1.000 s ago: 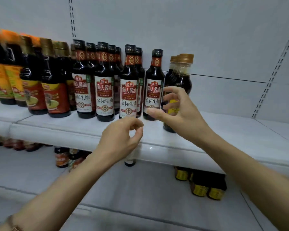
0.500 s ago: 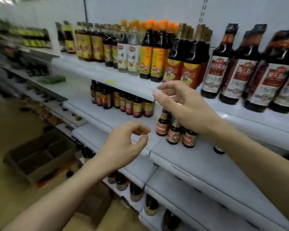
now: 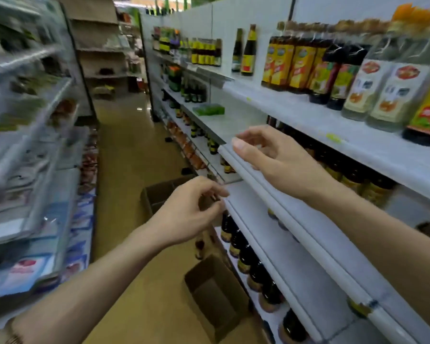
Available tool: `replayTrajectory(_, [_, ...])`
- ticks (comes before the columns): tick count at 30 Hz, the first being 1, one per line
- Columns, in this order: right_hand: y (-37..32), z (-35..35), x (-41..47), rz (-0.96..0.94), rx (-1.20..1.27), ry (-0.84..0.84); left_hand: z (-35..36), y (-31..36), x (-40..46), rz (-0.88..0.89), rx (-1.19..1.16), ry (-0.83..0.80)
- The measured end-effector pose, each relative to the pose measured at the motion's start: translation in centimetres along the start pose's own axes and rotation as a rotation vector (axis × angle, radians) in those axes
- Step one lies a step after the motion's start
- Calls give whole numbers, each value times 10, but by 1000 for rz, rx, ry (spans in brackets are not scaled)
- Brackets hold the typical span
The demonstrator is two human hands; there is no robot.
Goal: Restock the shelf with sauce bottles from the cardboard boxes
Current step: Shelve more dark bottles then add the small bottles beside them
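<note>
No writing can be read anywhere: the labels on the sauce bottles (image 3: 302,68) along the top shelf (image 3: 296,108) show only yellow, red and white patches with blurred marks, the small yellow tags (image 3: 333,137) on the shelf edge are smeared, and the packets (image 3: 23,266) across the aisle are too blurred to read

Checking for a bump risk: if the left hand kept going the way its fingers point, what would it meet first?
Probably the front edge of the white shelf, just beyond the left hand; depth is unclear.
</note>
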State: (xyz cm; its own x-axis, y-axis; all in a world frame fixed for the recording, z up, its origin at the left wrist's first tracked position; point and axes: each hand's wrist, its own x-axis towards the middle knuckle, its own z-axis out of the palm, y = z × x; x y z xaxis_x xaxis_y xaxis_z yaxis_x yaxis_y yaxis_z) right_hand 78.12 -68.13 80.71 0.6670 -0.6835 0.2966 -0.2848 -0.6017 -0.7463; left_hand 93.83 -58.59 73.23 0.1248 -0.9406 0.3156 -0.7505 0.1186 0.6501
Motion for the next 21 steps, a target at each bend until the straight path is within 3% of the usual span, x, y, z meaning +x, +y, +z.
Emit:
replayTrajectory(10, [53, 60, 170, -29, 122, -285, -39, -105, 73, -290, -19, 129])
replayTrajectory(15, [66, 103, 224, -79, 119, -380, -63, -149, 98, -325, -1, 198])
replayTrajectory(21, [80, 155, 283, -46, 115, -418, -86, -220, 119, -368, 14, 97])
